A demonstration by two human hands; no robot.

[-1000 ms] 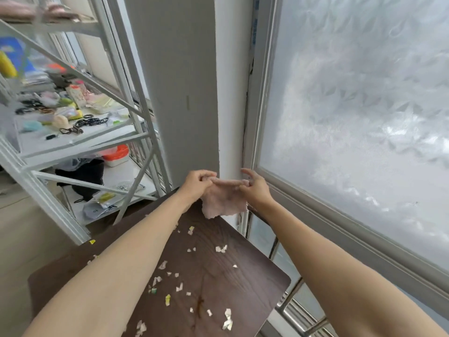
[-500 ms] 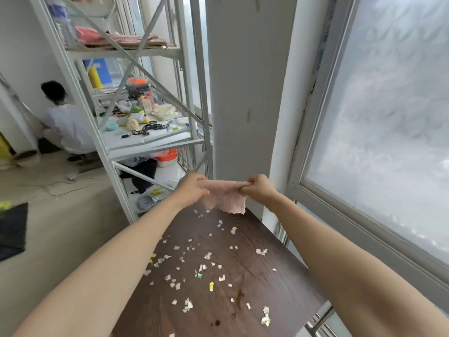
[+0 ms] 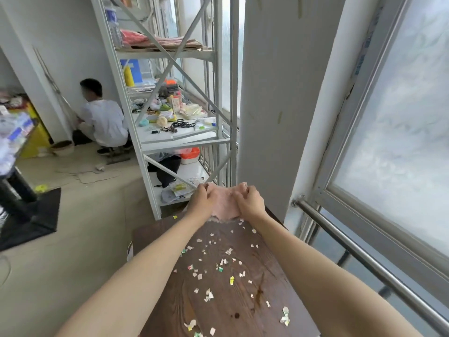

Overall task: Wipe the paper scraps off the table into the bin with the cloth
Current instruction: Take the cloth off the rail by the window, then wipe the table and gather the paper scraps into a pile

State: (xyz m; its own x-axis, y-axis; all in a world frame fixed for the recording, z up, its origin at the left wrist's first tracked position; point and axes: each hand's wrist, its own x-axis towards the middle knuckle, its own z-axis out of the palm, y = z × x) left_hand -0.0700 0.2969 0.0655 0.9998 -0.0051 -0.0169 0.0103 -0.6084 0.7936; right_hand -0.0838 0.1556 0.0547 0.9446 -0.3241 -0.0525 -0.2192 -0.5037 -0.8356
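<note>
A pale pink cloth (image 3: 224, 205) hangs between both hands over the far edge of the dark wooden table (image 3: 170, 237). My left hand (image 3: 202, 199) grips its left side and my right hand (image 3: 250, 199) grips its right side, fingers curled shut. The cloth's lower edge just reaches the tabletop. Several small paper scraps (image 3: 221, 262), white with some green and yellow ones, lie scattered across the table between my forearms. A pale rim (image 3: 129, 251), possibly the bin, peeks out at the table's left edge; I cannot tell for sure.
A white metal shelf rack (image 3: 170, 132) loaded with small items stands beyond the table. A white pillar (image 3: 272, 105) and a frosted window (image 3: 401, 117) with a steel rail (image 3: 352, 249) are on the right. A person (image 3: 102, 117) crouches on the floor at far left.
The view has swung left and down, showing more of the table and room. My hands have drawn closer together, bunching the cloth, and lowered it to the table's far edge.
</note>
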